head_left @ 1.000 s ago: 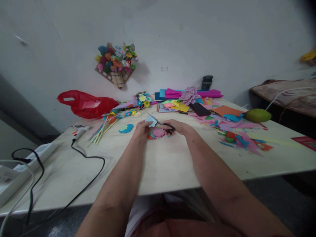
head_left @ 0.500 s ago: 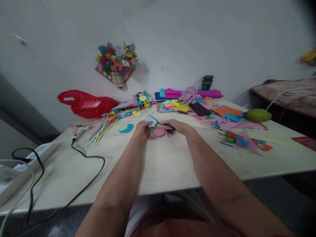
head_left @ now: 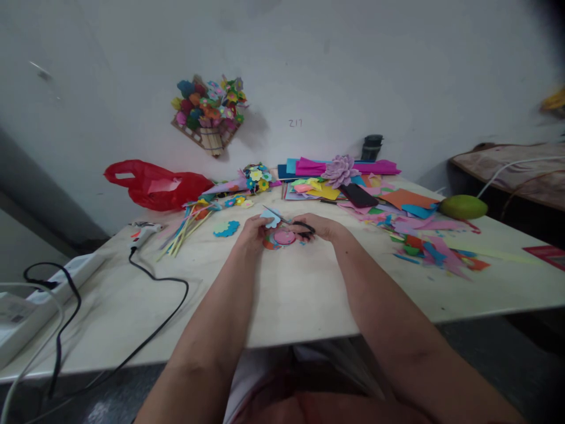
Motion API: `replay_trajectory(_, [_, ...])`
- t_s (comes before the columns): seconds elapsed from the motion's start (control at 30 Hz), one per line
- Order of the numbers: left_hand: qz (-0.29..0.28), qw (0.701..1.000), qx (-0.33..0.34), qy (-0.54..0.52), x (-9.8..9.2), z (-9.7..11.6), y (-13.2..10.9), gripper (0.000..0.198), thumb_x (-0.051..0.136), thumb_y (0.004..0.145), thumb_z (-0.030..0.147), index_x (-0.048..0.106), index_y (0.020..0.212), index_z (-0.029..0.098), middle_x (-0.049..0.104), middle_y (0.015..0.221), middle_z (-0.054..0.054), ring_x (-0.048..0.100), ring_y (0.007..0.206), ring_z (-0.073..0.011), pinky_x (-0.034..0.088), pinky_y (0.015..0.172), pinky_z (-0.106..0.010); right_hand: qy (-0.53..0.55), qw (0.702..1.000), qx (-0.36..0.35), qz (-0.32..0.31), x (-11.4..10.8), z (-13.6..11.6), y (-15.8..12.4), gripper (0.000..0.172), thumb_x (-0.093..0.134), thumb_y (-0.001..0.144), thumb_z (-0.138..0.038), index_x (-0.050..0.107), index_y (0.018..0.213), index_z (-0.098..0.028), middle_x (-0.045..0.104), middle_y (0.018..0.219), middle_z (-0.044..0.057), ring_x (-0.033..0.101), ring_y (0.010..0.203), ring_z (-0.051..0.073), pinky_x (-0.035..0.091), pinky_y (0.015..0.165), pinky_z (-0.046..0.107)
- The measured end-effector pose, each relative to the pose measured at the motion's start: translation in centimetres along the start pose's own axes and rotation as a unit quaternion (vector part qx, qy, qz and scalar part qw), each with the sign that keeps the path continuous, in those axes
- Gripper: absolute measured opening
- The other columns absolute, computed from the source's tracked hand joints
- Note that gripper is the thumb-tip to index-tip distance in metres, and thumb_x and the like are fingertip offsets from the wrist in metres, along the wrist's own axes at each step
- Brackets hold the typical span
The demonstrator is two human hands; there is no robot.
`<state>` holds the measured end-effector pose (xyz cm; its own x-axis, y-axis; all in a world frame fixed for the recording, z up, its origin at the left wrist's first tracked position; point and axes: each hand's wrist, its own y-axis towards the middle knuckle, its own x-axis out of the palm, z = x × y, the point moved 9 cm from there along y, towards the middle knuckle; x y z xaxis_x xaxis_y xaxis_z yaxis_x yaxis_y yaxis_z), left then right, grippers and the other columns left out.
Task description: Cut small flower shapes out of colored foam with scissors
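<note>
My left hand (head_left: 253, 230) pinches a light blue scalloped paper piece (head_left: 270, 219). My right hand (head_left: 318, 227) is closed around the black handles of a pair of scissors (head_left: 303, 227), whose blades point left across the blue paper. Beneath both hands lies a round pink piece (head_left: 285, 237) among orange and other coloured pieces on the table. Left of my left hand, cut paper flower shapes (head_left: 226, 228) in blue and pale green rest on the tabletop.
A glue gun (head_left: 145, 234) with a black cord and a white power strip (head_left: 57, 303) are at the left. Behind stand a red plastic bag (head_left: 163, 191) and paper flowers (head_left: 258, 176). Paper scraps (head_left: 435, 250), a dark phone (head_left: 358, 195) and a green fruit (head_left: 463, 206) lie right.
The blue paper and the scissors have shifted very slightly between my hands, and the paper shows a little less area. The whole view has drifted slightly. Both grips stay the same.
</note>
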<state>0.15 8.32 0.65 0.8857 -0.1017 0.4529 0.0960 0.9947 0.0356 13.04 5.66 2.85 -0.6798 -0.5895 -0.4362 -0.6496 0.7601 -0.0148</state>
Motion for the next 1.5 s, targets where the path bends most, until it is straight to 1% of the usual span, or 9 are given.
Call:
replay_trajectory(0.23, [-0.007,1.000,-0.005,0.011,-0.12,-0.11,0.02,0.016,0.065,0.057,0.008,0.065,0.072,0.012,0.068,0.071,-0.007,0.065,0.066,-0.0170,0.055,0.070,-0.030,-0.009,1.000,-0.003,-0.002,0.04,-0.02,-0.02,0.025,0.057,0.076,-0.036,0.051,0.066,-0.015,0.052,0.048,-0.003,0.041,0.037,0.006,0.026,0.037,0.020])
replay_trajectory(0.33, [-0.008,1.000,-0.003,0.008,-0.03,-0.02,-0.05,0.015,0.066,0.056,0.009,0.065,0.071,0.012,0.067,0.069,-0.006,0.064,0.066,-0.0172,0.055,0.071,-0.031,-0.001,1.000,-0.004,0.001,0.00,-0.03,-0.03,0.023,0.057,0.076,-0.035,0.051,0.066,-0.015,0.051,0.048,-0.003,0.042,0.038,0.006,0.026,0.037,0.020])
replay_trajectory(0.57, [0.007,1.000,0.003,0.006,-0.06,0.12,-0.10,0.017,0.066,0.056,0.009,0.065,0.073,0.012,0.066,0.072,-0.007,0.064,0.069,-0.0179,0.054,0.071,-0.032,0.019,1.000,0.001,0.024,-0.28,0.41,0.20,0.022,0.057,0.076,-0.032,0.051,0.066,-0.014,0.054,0.050,-0.002,0.044,0.038,0.006,0.026,0.037,0.020])
replay_trajectory(0.77, [0.009,1.000,0.005,0.008,0.05,0.23,-0.13,0.018,0.066,0.057,0.010,0.064,0.074,0.014,0.066,0.075,-0.005,0.064,0.068,-0.0164,0.054,0.068,-0.030,0.023,0.999,0.014,0.043,-0.43,0.47,0.24,0.022,0.058,0.076,-0.033,0.051,0.067,-0.014,0.054,0.050,-0.002,0.044,0.037,0.006,0.022,0.035,0.019])
replay_trajectory(1.0, [0.013,1.000,0.011,-0.002,-0.05,0.21,0.00,0.017,0.067,0.056,0.011,0.062,0.072,0.015,0.066,0.073,-0.005,0.065,0.069,-0.0173,0.054,0.068,-0.030,0.023,0.998,0.011,0.053,-0.44,0.35,0.28,0.022,0.058,0.076,-0.034,0.052,0.068,-0.014,0.053,0.049,-0.003,0.042,0.036,0.005,0.023,0.035,0.018])
replay_trajectory(1.17, [0.044,0.999,0.012,0.001,-0.38,0.02,0.15,0.014,0.065,0.057,0.010,0.060,0.070,0.015,0.063,0.068,-0.004,0.064,0.068,-0.0166,0.053,0.067,-0.030,0.034,0.997,0.012,0.066,-0.46,-0.08,0.11,0.020,0.056,0.077,-0.033,0.051,0.071,-0.015,0.051,0.048,-0.004,0.042,0.037,0.005,0.022,0.035,0.018])
replay_trajectory(1.33, [0.048,0.999,0.017,-0.012,-0.09,0.05,0.14,0.015,0.063,0.057,0.011,0.058,0.071,0.016,0.064,0.073,-0.004,0.063,0.067,-0.0143,0.052,0.065,-0.026,0.045,0.996,0.004,0.080,-0.59,0.12,0.45,0.018,0.057,0.075,-0.032,0.051,0.072,-0.015,0.049,0.047,-0.005,0.041,0.036,0.005,0.022,0.035,0.018])
replay_trajectory(1.5, [0.057,0.998,0.019,-0.026,-0.06,-0.01,0.17,0.019,0.063,0.056,0.012,0.057,0.074,0.016,0.066,0.076,-0.005,0.063,0.071,-0.0166,0.052,0.064,-0.026,0.045,0.995,-0.001,0.089,-0.64,0.29,0.74,0.022,0.060,0.073,-0.035,0.053,0.073,-0.015,0.048,0.047,-0.005,0.041,0.037,0.006,0.023,0.036,0.018])
